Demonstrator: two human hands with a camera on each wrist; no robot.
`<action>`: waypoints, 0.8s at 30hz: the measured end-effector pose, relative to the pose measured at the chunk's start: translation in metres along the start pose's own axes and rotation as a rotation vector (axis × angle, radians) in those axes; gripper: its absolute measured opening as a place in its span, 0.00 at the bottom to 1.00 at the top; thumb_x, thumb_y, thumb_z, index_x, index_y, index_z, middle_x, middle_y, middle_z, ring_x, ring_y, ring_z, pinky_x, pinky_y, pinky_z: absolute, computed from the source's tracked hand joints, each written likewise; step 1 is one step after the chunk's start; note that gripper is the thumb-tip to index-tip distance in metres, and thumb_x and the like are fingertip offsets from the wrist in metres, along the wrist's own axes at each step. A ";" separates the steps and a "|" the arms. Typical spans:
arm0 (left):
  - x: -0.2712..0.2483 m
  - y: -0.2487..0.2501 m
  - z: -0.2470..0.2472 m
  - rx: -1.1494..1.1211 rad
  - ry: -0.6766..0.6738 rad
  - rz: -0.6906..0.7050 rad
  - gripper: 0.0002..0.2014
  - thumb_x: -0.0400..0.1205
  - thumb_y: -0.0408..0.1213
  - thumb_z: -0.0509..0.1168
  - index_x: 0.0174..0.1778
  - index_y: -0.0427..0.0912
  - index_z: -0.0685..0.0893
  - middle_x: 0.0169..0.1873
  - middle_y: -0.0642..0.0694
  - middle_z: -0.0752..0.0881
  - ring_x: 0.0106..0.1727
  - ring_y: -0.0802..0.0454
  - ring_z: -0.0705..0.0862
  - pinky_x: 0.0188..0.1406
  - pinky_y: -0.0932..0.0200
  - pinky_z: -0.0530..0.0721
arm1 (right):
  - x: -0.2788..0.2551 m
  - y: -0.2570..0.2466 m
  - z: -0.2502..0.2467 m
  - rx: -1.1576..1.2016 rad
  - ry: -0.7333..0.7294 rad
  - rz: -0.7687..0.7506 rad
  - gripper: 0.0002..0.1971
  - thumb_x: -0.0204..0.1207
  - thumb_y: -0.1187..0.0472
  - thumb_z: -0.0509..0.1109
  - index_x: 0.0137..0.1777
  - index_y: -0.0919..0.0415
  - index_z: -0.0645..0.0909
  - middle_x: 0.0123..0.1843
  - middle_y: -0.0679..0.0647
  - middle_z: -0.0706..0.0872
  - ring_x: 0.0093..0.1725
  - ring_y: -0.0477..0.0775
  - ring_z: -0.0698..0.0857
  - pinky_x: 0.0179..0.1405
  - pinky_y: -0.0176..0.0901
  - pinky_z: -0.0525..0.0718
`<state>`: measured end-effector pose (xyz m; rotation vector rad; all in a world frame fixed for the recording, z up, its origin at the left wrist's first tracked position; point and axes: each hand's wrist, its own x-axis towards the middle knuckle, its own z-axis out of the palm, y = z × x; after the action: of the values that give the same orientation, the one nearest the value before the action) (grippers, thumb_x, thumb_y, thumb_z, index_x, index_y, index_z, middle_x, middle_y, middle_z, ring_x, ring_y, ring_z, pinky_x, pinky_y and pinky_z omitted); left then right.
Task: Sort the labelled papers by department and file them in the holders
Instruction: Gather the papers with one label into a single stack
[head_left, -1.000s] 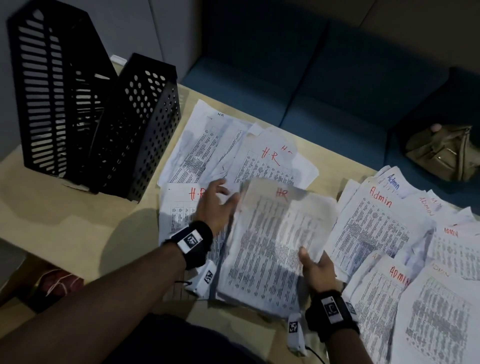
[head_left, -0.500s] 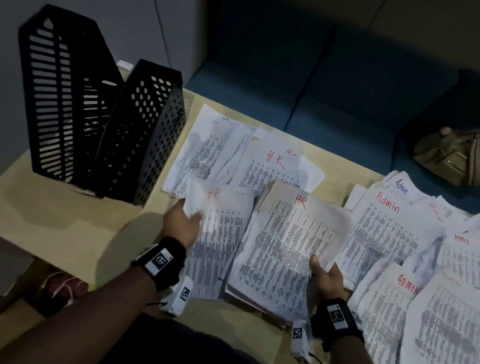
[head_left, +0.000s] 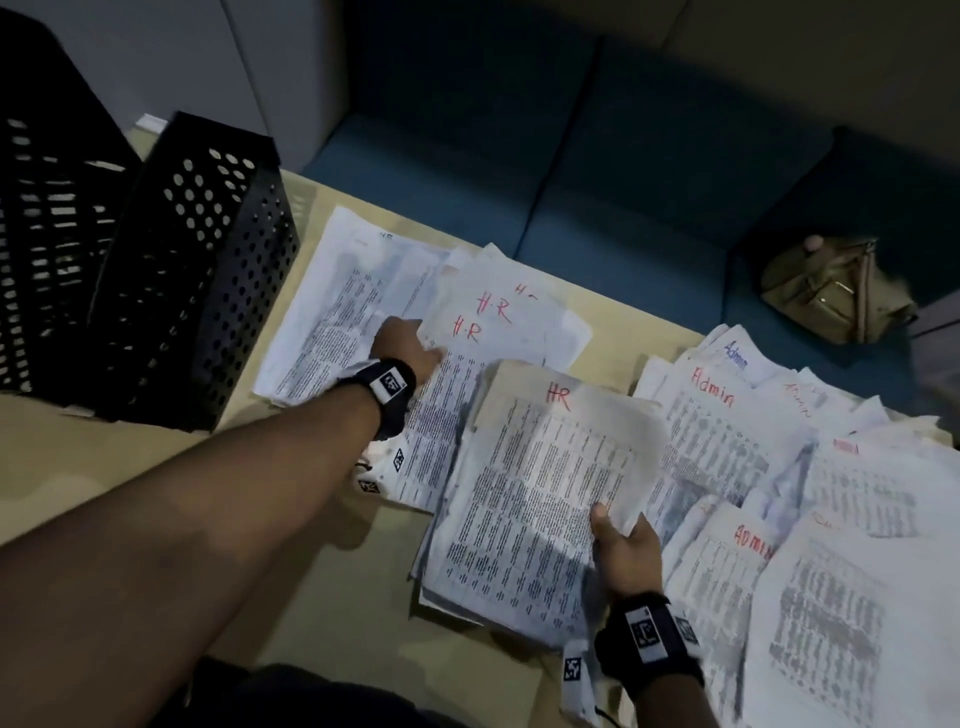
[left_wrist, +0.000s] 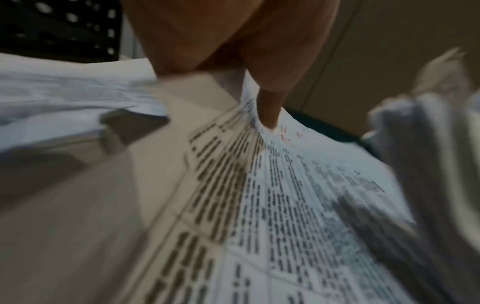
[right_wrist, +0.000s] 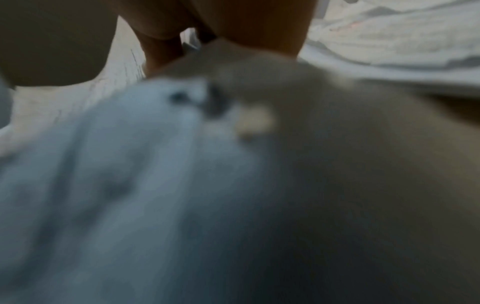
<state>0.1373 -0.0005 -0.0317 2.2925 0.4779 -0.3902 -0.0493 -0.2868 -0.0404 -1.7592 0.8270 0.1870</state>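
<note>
Both grips pinch HR papers (head_left: 540, 499), Admin papers (head_left: 727, 447) sit sorted at right, holders (head_left: 171, 270) upper left look unfilled.

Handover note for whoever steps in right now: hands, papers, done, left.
Left hand: reaching onto the loose HR sheets, a fingertip on a printed sheet in the left wrist view; whether it grips one is unclear.
Right hand: holds the HR stack by its lower right corner, thumb on top.
Admin sheets: spread out on the right of the table.
Holders: two black ones at the table's far left; no filed papers can be made out in them.
Done: papers split into HR and Admin groups.
Left: gather the remaining HR sheets, stack the Admin ones, file each group.
</note>
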 end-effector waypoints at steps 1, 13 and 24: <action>0.002 0.003 0.006 0.098 -0.014 -0.006 0.34 0.74 0.45 0.77 0.73 0.35 0.75 0.69 0.33 0.76 0.69 0.35 0.77 0.67 0.48 0.78 | 0.003 -0.002 -0.003 -0.047 0.005 -0.024 0.21 0.71 0.47 0.74 0.57 0.62 0.83 0.44 0.57 0.88 0.46 0.58 0.84 0.39 0.40 0.79; -0.025 0.005 -0.009 -0.206 -0.008 0.183 0.03 0.81 0.39 0.70 0.44 0.45 0.88 0.38 0.47 0.87 0.41 0.46 0.84 0.32 0.64 0.76 | 0.007 -0.010 -0.008 0.017 0.047 0.011 0.10 0.79 0.58 0.70 0.57 0.60 0.78 0.45 0.58 0.85 0.45 0.58 0.82 0.44 0.43 0.77; -0.057 0.009 -0.118 -0.806 0.215 0.138 0.16 0.72 0.49 0.77 0.48 0.42 0.90 0.44 0.48 0.92 0.46 0.54 0.91 0.50 0.54 0.88 | 0.002 -0.014 0.006 -0.080 0.037 -0.054 0.08 0.77 0.49 0.70 0.43 0.52 0.78 0.35 0.51 0.83 0.35 0.51 0.81 0.42 0.47 0.79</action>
<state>0.1070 0.0671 0.0768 1.5668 0.4683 0.1178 -0.0379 -0.2809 -0.0330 -1.8628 0.8078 0.1542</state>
